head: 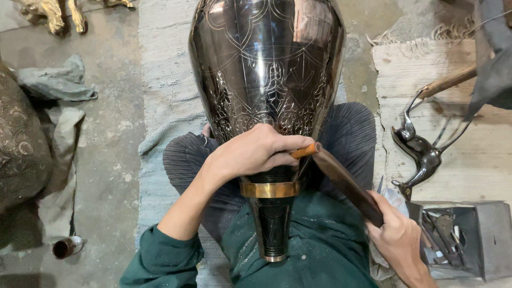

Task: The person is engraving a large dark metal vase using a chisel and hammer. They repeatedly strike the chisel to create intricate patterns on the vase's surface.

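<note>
1. A grey cloth (57, 80) lies crumpled on the concrete floor (112, 176) at far left, beside a dark embossed vessel (18, 144) cut off by the frame.
2. The left hand (255, 152) is closed around a small orange-tipped tool (306, 151), pressing it to the vase, likely to steady it against the metal.
3. The engraved metal vase (266, 69) lies across the person's lap, neck toward the body, so its belly faces up for working; its top is out of view.
4. The right hand (397, 240) grips a dark wooden mallet (346, 184), its head meeting the tool.
5. A metal animal figure (418, 152) and a box of tools (464, 240) sit at right; the box's contents are hard to make out.
</note>
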